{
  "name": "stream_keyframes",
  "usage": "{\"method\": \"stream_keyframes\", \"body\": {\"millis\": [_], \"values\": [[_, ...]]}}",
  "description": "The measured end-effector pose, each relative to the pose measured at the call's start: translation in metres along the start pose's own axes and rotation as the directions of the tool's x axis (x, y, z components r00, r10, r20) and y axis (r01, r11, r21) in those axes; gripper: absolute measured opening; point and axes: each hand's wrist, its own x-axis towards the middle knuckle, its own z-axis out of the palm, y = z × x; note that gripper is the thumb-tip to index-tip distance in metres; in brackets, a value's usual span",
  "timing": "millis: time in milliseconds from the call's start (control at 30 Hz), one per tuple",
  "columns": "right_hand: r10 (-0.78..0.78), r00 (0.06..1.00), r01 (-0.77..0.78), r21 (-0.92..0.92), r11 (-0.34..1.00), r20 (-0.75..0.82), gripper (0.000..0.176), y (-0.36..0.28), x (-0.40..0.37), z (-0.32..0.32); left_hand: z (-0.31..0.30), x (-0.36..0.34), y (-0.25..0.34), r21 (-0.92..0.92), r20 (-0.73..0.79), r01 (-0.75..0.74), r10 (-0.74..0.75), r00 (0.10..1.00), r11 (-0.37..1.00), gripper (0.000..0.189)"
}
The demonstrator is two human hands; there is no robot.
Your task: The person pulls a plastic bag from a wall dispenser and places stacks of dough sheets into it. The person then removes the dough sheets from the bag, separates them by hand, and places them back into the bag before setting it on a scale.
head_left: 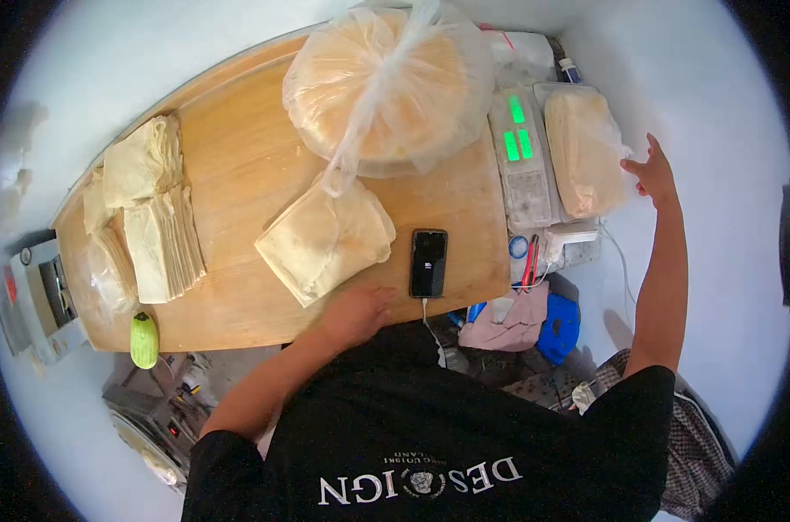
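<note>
My left hand (357, 314), blurred, is low over the table's front edge with its fingers loosely stretched out and nothing visible in them. Just beyond it lies a folded stack of thin, pale dough-like sheets (329, 239). At the far right, my right hand (653, 174) reaches to a clear plastic bag of similar sheets (578, 148) on the scale. Its thumb points up, apart from the fingers, and a finger meets the bag's edge. The digital scale (527, 196) has lit green digits. A phone (429, 263) with a cable lies right of my left hand.
A large knotted plastic bag (386, 87) holds a round pale mass at the back. More sheet stacks (161, 244) stand on the wooden table (229, 174) at left, near a green squash (144, 340). Red-handled scissors (530, 261) and blue tape (518, 247) lie below the scale.
</note>
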Motion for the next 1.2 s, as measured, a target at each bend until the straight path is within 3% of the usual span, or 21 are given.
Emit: {"method": "stream_keyframes", "body": {"millis": [67,500,567,600,667,700,767,900,1033,1200], "values": [[-0.001,1.000,0.001,0.006,1.000,0.009,0.095,0.000,-0.001,-0.001,0.000,-0.001,0.003,0.068,0.071,0.039,-0.043,0.997,0.997,0.040],[0.013,0.999,-0.013,0.022,1.000,0.036,0.096,-0.003,0.004,0.003,-0.014,0.000,0.018,0.059,0.053,-0.018,0.015,0.998,0.998,0.039],[0.023,0.998,-0.024,0.019,1.000,0.057,0.096,-0.008,0.003,0.003,-0.039,0.003,0.047,-0.155,0.139,0.003,0.019,0.990,0.988,0.039],[0.034,0.997,-0.035,0.016,0.999,0.076,0.096,-0.010,0.003,0.003,-0.045,0.006,0.054,-0.155,0.138,0.005,0.017,0.990,0.988,0.039],[0.032,0.997,-0.033,0.009,0.999,0.076,0.096,-0.011,0.004,0.006,-0.053,0.010,0.064,-0.383,-0.041,-0.130,0.124,0.991,0.915,0.038],[0.032,0.997,-0.032,0.001,0.999,0.074,0.096,-0.012,0.005,0.007,-0.059,0.013,0.066,-0.382,-0.041,-0.129,0.123,0.992,0.915,0.038],[0.028,0.997,-0.029,0.015,0.999,0.077,0.096,-0.014,0.005,0.009,-0.066,0.016,0.068,-0.443,-0.026,-0.038,0.030,0.999,0.896,0.037],[0.022,0.995,-0.024,0.017,1.000,0.096,0.097,-0.017,0.006,0.009,-0.049,0.013,0.045,-0.393,-0.102,-0.029,-0.012,0.995,0.919,0.037],[-0.031,0.998,0.031,0.001,1.000,0.058,0.094,-0.008,0.012,0.019,-0.036,-0.001,0.029,-0.314,0.003,0.072,-0.075,0.997,0.947,0.037],[0.053,0.971,-0.029,-0.102,0.994,0.234,0.080,0.002,0.026,0.048,-0.020,-0.015,0.019,-0.279,0.032,0.172,-0.170,0.985,0.945,0.036]]}}
